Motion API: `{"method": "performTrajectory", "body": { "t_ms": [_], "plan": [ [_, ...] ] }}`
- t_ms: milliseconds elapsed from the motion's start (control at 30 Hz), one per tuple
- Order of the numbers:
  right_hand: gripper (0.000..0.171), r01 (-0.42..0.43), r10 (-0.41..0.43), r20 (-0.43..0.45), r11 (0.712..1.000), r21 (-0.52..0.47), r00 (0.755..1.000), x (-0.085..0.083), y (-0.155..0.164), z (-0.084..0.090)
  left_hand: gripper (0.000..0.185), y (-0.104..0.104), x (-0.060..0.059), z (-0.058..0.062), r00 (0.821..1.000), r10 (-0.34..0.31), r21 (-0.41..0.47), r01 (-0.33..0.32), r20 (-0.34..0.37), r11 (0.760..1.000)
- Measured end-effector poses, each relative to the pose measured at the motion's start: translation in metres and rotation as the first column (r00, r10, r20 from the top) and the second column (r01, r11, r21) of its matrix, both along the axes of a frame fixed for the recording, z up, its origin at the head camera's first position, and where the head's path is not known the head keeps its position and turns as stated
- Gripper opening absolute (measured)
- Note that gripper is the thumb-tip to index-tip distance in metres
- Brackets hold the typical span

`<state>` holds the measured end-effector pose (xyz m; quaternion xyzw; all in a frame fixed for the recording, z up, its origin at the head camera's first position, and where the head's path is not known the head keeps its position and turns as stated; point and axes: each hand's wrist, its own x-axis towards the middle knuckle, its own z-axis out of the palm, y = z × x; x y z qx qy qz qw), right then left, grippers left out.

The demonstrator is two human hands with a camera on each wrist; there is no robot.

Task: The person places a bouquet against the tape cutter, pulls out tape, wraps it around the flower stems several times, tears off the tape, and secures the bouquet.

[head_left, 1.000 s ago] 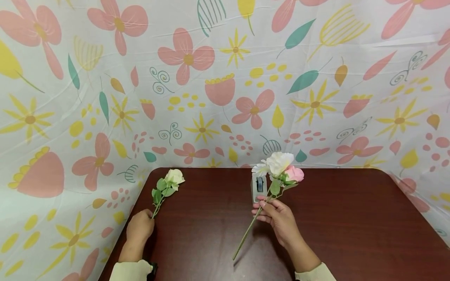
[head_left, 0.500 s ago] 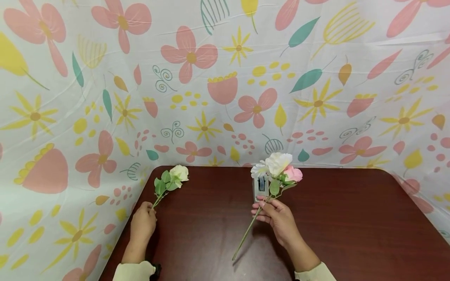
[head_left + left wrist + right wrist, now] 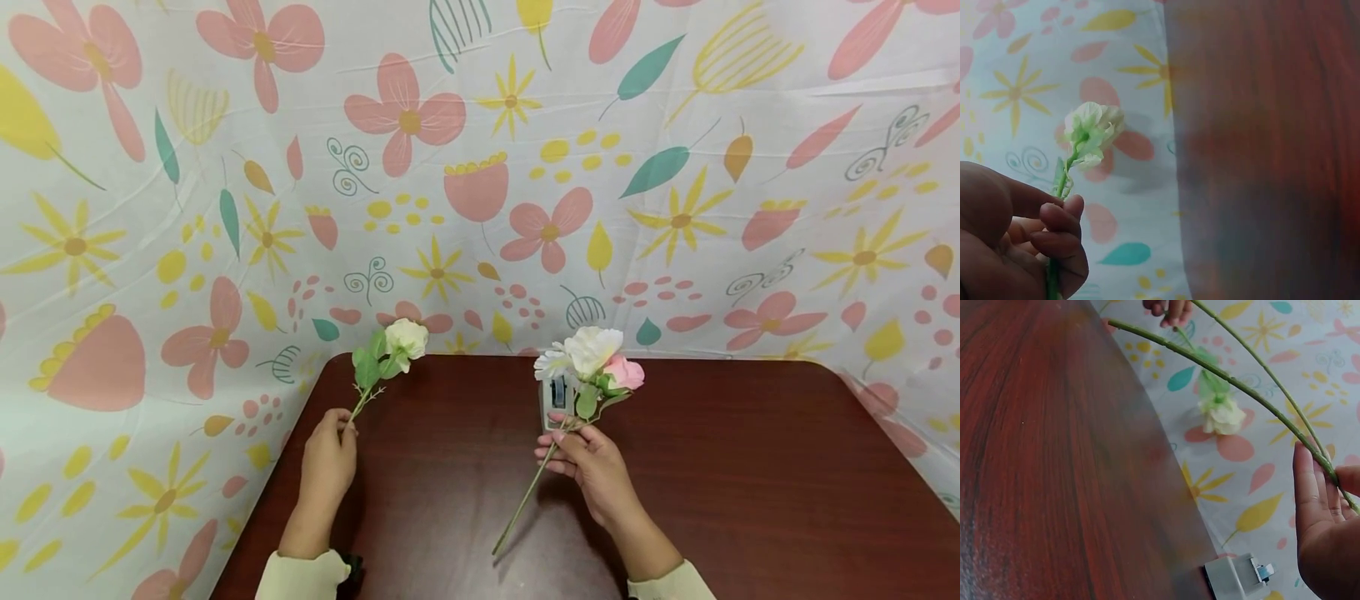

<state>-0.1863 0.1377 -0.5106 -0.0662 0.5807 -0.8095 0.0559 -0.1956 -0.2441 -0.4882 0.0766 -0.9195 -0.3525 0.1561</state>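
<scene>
The right hand (image 3: 588, 462) already grips what looks like three flowers (image 3: 592, 360), while the left hand (image 3: 330, 462) pinches a cream rose (image 3: 405, 337) not yet added.

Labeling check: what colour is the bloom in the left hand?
Cream-white bloom, green leaves; clearest in the head view.

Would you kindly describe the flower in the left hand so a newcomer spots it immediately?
Find the dark red table; at its left side the left hand pinches a cream rose. Unlike the white-and-pink bunch in the right hand, it is a single bloom.
</scene>
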Motion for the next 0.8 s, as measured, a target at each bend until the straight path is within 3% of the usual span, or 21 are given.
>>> {"method": "performTrajectory", "body": {
  "t_ms": [333, 567, 800],
  "plan": [
    [0.027, -0.023, 0.022, -0.047, 0.999, -0.027, 0.999, 0.001, 0.001, 0.0, 0.023, 0.029, -0.001, 0.02, 0.998, -0.064, 0.079, 0.063, 0.012, 0.995],
    [0.042, -0.015, 0.015, -0.023, 1.0, -0.012, 1.0, 0.001, -0.002, 0.0, 0.023, 0.056, -0.002, 0.021, 0.991, -0.135, 0.152, 0.134, -0.005, 0.979],
    [0.023, -0.017, 0.016, -0.024, 1.0, -0.026, 1.0, 0.001, -0.004, -0.002, 0.016, 0.089, 0.0, 0.02, 0.968, -0.243, 0.202, 0.25, -0.056, 0.947]
  ]
}}
